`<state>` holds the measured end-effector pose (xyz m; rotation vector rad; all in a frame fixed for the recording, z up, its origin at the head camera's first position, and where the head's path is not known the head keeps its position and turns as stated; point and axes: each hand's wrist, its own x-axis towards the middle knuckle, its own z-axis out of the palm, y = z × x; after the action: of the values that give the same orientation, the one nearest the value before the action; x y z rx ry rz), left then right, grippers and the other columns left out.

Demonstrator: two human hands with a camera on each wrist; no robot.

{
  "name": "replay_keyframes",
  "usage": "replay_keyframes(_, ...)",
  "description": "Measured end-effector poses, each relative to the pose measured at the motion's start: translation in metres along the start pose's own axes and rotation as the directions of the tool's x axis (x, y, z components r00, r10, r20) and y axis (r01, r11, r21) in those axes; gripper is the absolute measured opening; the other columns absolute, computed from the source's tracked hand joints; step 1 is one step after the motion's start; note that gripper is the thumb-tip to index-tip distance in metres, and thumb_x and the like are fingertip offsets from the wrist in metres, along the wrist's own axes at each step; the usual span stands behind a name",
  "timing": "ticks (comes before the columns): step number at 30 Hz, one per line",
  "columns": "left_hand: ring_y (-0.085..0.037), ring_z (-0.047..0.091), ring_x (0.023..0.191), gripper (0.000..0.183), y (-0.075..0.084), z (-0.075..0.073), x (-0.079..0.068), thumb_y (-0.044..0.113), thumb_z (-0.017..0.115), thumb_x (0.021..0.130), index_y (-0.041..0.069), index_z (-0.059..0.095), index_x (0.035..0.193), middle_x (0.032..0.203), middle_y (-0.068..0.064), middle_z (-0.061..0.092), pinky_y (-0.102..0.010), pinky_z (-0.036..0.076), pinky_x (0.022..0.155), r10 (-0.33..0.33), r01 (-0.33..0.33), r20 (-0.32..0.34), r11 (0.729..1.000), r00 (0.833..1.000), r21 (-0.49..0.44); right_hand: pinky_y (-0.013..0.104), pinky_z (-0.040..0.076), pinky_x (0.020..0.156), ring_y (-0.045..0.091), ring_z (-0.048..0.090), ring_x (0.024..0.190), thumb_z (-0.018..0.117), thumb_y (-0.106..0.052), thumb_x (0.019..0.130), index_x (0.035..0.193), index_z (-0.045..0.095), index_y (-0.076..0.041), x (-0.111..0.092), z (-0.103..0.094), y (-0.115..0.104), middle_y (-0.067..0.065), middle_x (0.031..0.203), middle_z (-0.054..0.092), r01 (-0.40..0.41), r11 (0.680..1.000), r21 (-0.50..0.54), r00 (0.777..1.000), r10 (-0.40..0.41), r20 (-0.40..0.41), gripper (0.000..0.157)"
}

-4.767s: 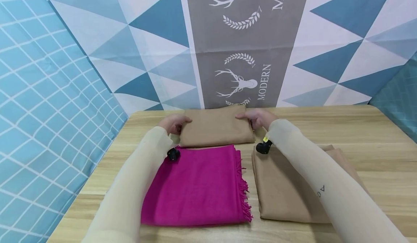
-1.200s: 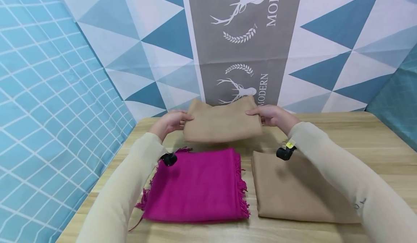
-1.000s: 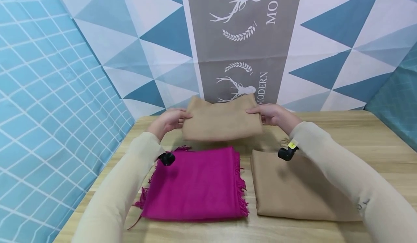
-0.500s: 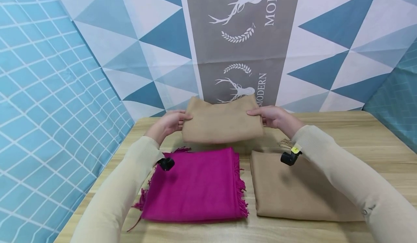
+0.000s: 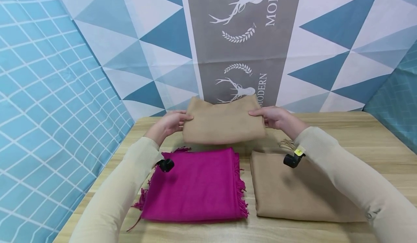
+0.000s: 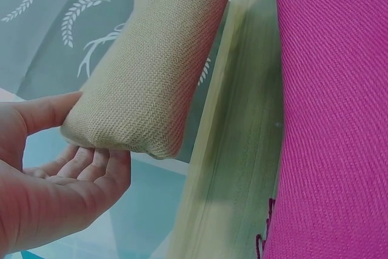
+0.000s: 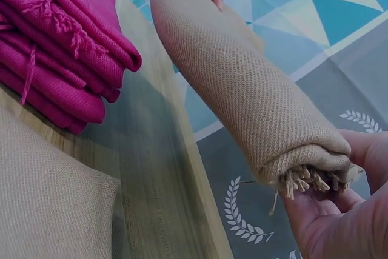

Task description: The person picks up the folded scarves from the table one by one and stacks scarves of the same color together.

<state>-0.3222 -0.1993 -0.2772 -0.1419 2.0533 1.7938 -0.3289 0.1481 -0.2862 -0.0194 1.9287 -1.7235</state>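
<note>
A folded tan scarf (image 5: 224,125) hangs in the air over the table's back part, held level at both ends. My left hand (image 5: 169,123) pinches its left end, thumb on the near face and fingers beneath, as the left wrist view shows on the scarf (image 6: 151,71). The right end is in the grip of my right hand (image 5: 277,118); in the right wrist view short fringe (image 7: 309,180) pokes out of the folds there. Nearer to me lies a folded magenta scarf (image 5: 195,185) with fringed sides. A second folded tan scarf (image 5: 293,188) lies right of it, partly under my right forearm.
The wooden table (image 5: 345,134) ends at a patterned cloth backdrop (image 5: 244,47) just behind the held scarf. A blue checked cloth (image 5: 49,109) hangs along the left side. Small black cameras (image 5: 165,165) sit on both wrists.
Compared with several seconds ago, the held tan scarf has risen off the table, its top edge sagging. Over the last second it stays nearly still, the right hand shifting slightly right.
</note>
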Motion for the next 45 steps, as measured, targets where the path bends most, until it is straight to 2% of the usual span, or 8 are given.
replay_keyframes(18,-0.009,0.059,0.091,0.051,0.0,0.003,-0.005,0.01,0.053,0.097,0.004,0.036,0.145,0.103,0.003,0.058,-0.03,0.048,0.089,-0.001,0.001,0.015,1.0,1.0,0.009,0.021,0.054,0.074,0.004,0.064,0.076,0.055,-0.021,0.097,0.126,0.043,-0.006,-0.007,0.0,0.003,-0.013,0.079,0.065,0.007,1.0,-0.021,1.0,-0.007,-0.019,0.034)
replay_keyframes(25,-0.01,0.059,0.093,0.05,0.0,0.006,-0.006,0.01,0.053,0.097,0.004,0.037,0.144,0.104,0.002,0.058,-0.031,0.048,0.092,-0.002,0.002,0.019,1.0,1.0,0.009,0.021,0.054,0.075,0.004,0.065,0.077,0.056,-0.021,0.097,0.12,0.046,-0.008,-0.011,-0.003,0.004,-0.013,0.079,0.066,0.018,1.0,-0.014,1.0,-0.018,-0.01,0.029)
replay_keyframes(30,-0.009,0.06,0.089,0.049,0.001,0.008,-0.009,0.009,0.053,0.097,0.003,0.037,0.143,0.096,0.005,0.061,-0.029,0.05,0.086,-0.004,0.004,0.031,1.0,1.0,0.011,0.02,0.054,0.075,0.003,0.065,0.077,0.054,-0.021,0.098,0.118,0.046,-0.009,-0.015,-0.004,0.005,-0.014,0.081,0.066,0.019,1.0,-0.013,1.0,-0.019,0.013,0.025)
replay_keyframes(35,-0.008,0.061,0.086,0.049,0.001,0.01,-0.012,0.008,0.052,0.097,0.002,0.036,0.143,0.092,0.006,0.062,-0.027,0.051,0.081,-0.005,0.005,0.039,1.0,0.999,0.002,0.02,0.054,0.075,0.003,0.065,0.077,0.054,-0.021,0.098,0.122,0.043,-0.009,-0.018,-0.006,0.007,-0.013,0.081,0.066,0.019,1.0,-0.011,1.0,-0.019,0.019,0.029)
replay_keyframes(39,-0.008,0.061,0.087,0.05,0.002,0.012,-0.013,0.008,0.052,0.097,0.002,0.036,0.144,0.094,0.005,0.061,-0.028,0.05,0.083,-0.005,0.005,0.042,1.0,0.999,-0.004,0.02,0.053,0.075,0.003,0.065,0.076,0.055,-0.021,0.097,0.123,0.042,-0.008,-0.02,-0.006,0.008,-0.014,0.08,0.067,0.022,1.0,-0.015,1.0,-0.022,0.007,0.032)
replay_keyframes(45,-0.008,0.061,0.087,0.05,0.002,0.015,-0.014,0.009,0.052,0.097,0.002,0.036,0.144,0.094,0.006,0.061,-0.03,0.048,0.088,0.001,-0.002,0.055,1.0,0.999,0.002,0.02,0.053,0.074,0.004,0.065,0.076,0.057,-0.022,0.097,0.117,0.046,-0.012,-0.026,-0.01,0.009,-0.013,0.08,0.067,0.025,1.0,-0.016,1.0,-0.025,-0.003,0.025)
